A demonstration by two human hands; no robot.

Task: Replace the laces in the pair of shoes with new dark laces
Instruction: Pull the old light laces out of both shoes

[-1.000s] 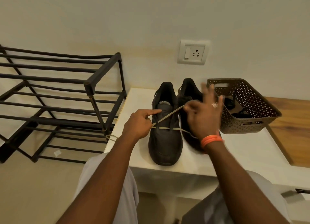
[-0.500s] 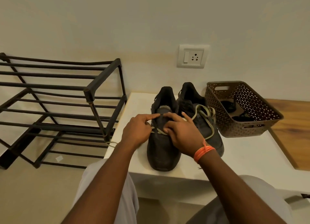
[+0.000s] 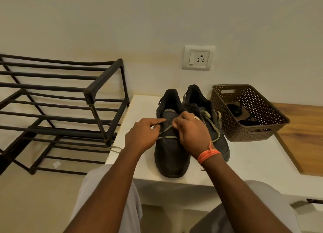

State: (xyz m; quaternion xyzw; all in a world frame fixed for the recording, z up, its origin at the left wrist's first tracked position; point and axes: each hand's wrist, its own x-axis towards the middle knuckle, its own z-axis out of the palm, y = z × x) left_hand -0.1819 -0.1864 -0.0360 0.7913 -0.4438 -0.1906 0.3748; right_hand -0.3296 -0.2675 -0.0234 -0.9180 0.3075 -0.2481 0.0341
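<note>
**Both hands on the left shoe's old lace**

At far left we see a dark metal rack (image 3: 57, 100) with bare bars, standing on the floor against the wall. A loose end of pale lace (image 3: 114, 149) hangs off the white table's (image 3: 253, 159) left edge, just beside the rack's foot.

Next comes our left hand (image 3: 142, 135). Its index finger is stretched out along the left shoe's (image 3: 171, 142) upper edge, near the tongue, while the other fingers are curled under; the thumb and a curled finger seem to pinch the lace where it leaves the shoe's left side, though the contact is small and partly hidden. The shoe is dark, toe toward us, standing on the table near its front edge. Only the lowest rows of pale lace remain across it, one strand crossing diagonally and one lying straight.

Our right hand (image 3: 191, 131) lies over the shoe's right side, fingers bent, their tips pinching the lace at the upper eyelets. An orange band (image 3: 208, 155) circles that wrist, and a ring (image 3: 196, 117) shows on one finger.

Touching the left shoe stands the right shoe (image 3: 215, 133), fully laced in pale cord with loose loops over its tongue.

Farther right, a brown perforated basket (image 3: 248, 133) sits on the table, just beside the right shoe. Dark laces (image 3: 244, 115) lie inside it. Above the shoes, a white socket (image 3: 198, 58) is set in the wall. Beyond the basket, wood flooring (image 3: 304, 136) shows.
</note>
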